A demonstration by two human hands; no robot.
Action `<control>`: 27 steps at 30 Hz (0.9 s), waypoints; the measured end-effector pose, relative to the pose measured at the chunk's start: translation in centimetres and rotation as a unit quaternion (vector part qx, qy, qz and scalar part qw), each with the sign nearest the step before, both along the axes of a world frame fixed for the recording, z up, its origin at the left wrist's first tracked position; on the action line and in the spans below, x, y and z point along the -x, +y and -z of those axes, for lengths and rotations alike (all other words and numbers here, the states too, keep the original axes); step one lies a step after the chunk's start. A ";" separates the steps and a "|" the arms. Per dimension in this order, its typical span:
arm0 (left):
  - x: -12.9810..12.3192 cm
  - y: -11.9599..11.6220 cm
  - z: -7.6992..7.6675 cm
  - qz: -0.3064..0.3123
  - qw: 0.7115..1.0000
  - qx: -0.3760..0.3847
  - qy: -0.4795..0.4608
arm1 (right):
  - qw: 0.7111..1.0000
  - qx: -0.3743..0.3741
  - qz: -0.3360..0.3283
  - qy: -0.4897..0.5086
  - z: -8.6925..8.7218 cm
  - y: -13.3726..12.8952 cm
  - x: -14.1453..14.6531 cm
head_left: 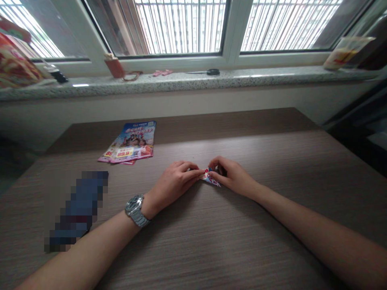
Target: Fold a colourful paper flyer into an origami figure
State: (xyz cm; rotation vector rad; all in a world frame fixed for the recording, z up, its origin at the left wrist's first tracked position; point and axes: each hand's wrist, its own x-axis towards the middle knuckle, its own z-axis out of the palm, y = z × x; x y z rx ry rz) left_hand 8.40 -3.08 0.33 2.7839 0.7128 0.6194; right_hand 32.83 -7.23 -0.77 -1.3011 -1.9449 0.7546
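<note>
A small folded paper (pixel 211 179), printed in red, white and blue, is between my hands just above or on the wooden table (pixel 242 241). My left hand (pixel 178 179), with a metal watch (pixel 136 209) at its wrist, grips the paper's left end with fingers pressed together. From the other side my right hand (pixel 231 174) pinches it between thumb and curled fingers. Fingertips cover part of the paper, so its full shape is hidden. Printed flyers (pixel 136 141) in similar colours lie in a stack beyond my left hand.
A blurred-out dark blue object (pixel 80 209) lies beside my left forearm. On the stone windowsill (pixel 169 83) are scissors (pixel 212 72), pink clips (pixel 162 73), a red box-like item (pixel 115 66) with a cord, and a plastic bag (pixel 344 52). A large colourful package (pixel 15 60) stands at the left.
</note>
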 end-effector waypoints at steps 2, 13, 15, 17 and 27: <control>0.0 0.0 0.0 -0.005 1.000 0.002 0.001 | 1.000 0.011 -0.002 0.022 0.0 0.0 -0.1; -0.1 -0.1 0.0 -0.047 0.995 0.073 -0.046 | 0.993 0.034 0.001 0.113 -0.1 0.1 -0.4; -0.1 -0.2 -0.1 -0.049 0.991 0.103 -0.071 | 0.991 0.041 -0.002 0.130 -0.1 0.0 -0.5; -0.2 -0.4 -0.4 -0.050 0.985 0.130 -0.100 | 0.989 0.044 -0.004 0.140 0.1 0.0 -0.6; -0.3 -0.9 -0.5 -0.062 0.913 0.332 -0.228 | 0.988 0.035 -0.007 0.153 0.6 -0.1 -0.7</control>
